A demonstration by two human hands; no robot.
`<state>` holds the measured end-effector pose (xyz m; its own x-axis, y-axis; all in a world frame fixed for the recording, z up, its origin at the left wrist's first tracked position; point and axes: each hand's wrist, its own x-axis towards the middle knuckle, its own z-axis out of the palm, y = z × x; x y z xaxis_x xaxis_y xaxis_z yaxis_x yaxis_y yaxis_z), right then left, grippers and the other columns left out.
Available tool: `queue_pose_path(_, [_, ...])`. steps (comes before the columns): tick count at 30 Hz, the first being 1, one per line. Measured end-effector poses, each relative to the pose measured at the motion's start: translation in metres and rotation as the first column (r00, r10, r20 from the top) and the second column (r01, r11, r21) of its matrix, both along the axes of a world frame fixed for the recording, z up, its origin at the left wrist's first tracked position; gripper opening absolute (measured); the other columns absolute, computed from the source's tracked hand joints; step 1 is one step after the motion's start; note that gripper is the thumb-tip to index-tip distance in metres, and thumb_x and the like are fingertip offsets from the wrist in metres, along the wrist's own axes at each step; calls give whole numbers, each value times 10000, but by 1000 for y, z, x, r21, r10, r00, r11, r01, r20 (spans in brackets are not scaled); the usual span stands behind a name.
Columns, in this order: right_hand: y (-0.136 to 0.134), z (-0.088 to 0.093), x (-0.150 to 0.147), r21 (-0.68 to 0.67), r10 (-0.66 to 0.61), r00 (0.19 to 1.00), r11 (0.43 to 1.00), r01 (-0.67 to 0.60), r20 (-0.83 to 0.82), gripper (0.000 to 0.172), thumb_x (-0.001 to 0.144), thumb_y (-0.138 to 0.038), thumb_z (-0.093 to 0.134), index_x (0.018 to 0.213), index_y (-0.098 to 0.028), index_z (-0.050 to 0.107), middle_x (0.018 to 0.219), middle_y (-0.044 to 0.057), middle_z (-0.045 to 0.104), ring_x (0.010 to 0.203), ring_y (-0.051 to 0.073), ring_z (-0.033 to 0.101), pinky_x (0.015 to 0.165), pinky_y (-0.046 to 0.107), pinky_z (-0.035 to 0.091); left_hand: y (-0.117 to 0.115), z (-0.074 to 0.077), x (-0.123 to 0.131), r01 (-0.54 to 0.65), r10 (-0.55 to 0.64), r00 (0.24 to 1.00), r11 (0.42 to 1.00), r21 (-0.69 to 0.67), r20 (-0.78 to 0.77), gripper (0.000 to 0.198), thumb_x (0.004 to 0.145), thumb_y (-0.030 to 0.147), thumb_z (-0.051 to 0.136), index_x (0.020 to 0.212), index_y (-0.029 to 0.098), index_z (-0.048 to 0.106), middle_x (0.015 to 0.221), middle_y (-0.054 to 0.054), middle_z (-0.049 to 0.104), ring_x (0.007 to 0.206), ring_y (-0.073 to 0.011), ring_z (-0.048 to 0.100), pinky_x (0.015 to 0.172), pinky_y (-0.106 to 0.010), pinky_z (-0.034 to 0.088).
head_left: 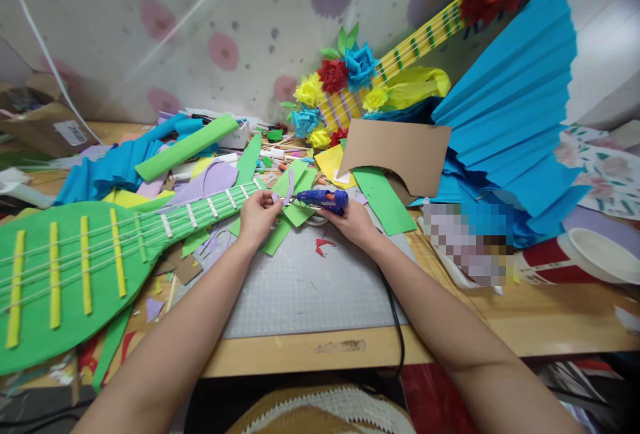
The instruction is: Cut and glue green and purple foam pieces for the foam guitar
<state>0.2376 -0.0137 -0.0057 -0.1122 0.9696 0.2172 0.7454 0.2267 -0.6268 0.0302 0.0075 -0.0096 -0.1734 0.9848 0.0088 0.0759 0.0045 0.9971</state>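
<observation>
My right hand is wrapped around a blue hot glue gun, its nozzle pointing left. Pinched in the fingertips of my left hand is a narrow purple paper strip, which curves up close to the nozzle. Left of that hand lies a green paper guitar with white strings, yellow bars on its body and white bars on its neck. Green paper pieces lie under and behind the glue gun.
A grey cutting mat carries a red scrap. Behind are brown cardboard, a yellow guitar with paper flowers and pleated blue paper. A paper bucket lies right. The black cord hangs over the table edge.
</observation>
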Motion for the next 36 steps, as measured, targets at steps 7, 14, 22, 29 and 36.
queue_pose_path(7, [-3, 2, -2, -34, 71, 997, 997, -70, 13, 340, 785, -451, 588, 971, -171, 639, 917, 94, 694, 846, 245, 642, 720, 323, 475, 3, -7, -2, -1, 1, 1000, 1000, 12, 10, 203, 585, 256, 674, 713, 170, 543, 565, 44, 558, 476, -87, 532, 409, -178, 412])
queue_pose_path(14, [-4, 3, -4, -14, 154, 988, 988, -154, -24, 354, 786, -436, 593, 1047, -202, 637, 984, 78, 691, 890, 240, 637, 759, 326, 478, 3, -8, -2, -6, 6, 1000, 1000, -4, -2, 215, 592, 277, 673, 725, 170, 543, 577, 36, 557, 481, -103, 544, 391, -190, 414])
queue_pose_path(22, [-5, 6, 3, 16, 112, 994, 994, -111, -13, 337, 763, -452, 599, 954, -180, 656, 912, 75, 700, 811, 228, 642, 702, 308, 478, 4, -8, -3, -2, 2, 1000, 1000, -6, 20, 232, 599, 299, 681, 737, 174, 541, 584, 33, 560, 492, -108, 548, 402, -195, 404])
queue_pose_path(29, [13, 2, 55, 52, -349, 935, 935, 352, -61, 460, 686, -560, 603, 861, -140, 669, 786, 94, 688, 768, 262, 635, 696, 360, 484, 4, -7, -3, 1, -2, 1000, 995, 97, 10, 199, 640, 292, 636, 769, 182, 531, 621, 42, 535, 511, -90, 516, 435, -189, 405])
queue_pose_path(36, [22, -7, 73, -120, -301, 954, 947, 299, 2, 449, 681, -535, 633, 935, -165, 645, 913, 112, 690, 883, 272, 631, 773, 407, 478, 11, -17, -9, -60, 66, 998, 978, 199, -23, 145, 673, 257, 600, 791, 193, 544, 678, 42, 524, 557, -74, 471, 521, -180, 415])
